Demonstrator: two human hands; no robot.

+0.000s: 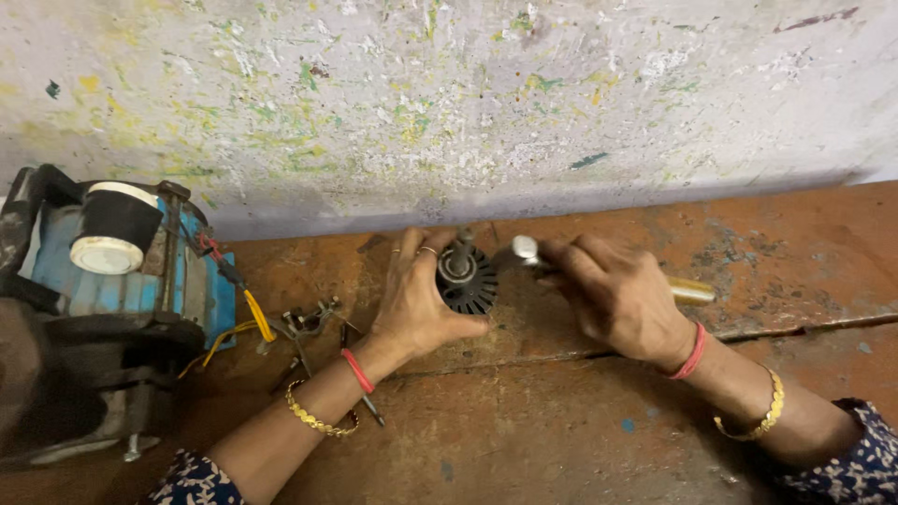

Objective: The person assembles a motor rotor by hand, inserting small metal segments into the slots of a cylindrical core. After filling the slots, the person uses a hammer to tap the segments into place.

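My left hand (416, 304) grips a dark round motor part with a black finned fan (466, 278) and holds it upright on the rusty orange floor (524, 421). A short metal shaft sticks out of its top. My right hand (617, 295) holds a tool with a yellowish handle (690, 290), and its shiny metal head (525, 249) sits just to the right of the fan part, close to the shaft. Both wrists wear red threads and gold bangles.
A blue electric motor (103, 281) with a black-and-white capacitor and red and yellow wires stands at the left. Small metal parts and a screwdriver (313, 323) lie beside my left wrist. A paint-flecked wall (449, 103) rises behind.
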